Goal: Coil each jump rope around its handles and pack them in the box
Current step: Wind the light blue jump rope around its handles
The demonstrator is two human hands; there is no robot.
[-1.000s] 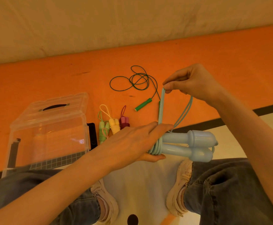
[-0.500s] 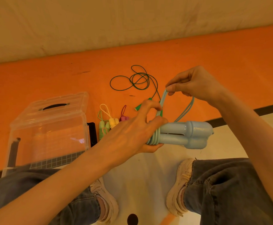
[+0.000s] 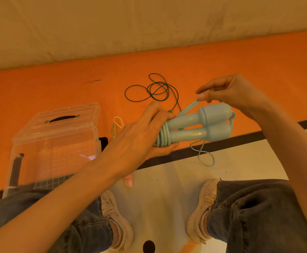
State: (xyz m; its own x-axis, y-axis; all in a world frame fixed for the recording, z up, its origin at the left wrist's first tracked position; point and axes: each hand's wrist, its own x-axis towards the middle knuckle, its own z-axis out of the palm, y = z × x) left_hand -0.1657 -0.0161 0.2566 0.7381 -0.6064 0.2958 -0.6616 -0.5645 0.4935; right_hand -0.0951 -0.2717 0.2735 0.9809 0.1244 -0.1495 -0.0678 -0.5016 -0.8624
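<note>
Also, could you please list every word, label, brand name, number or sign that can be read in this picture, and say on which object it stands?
None can be read.
clear plastic box: a small pale sticker on its side wall, too small and blurred to read.
light blue jump rope handles: no print visible.
white mat: a cartoon drawing only, no letters.

Left hand (image 3: 136,137) grips blue rope handles (image 3: 194,127); right hand (image 3: 229,92) pinches the rope's loop (image 3: 189,107).
</note>
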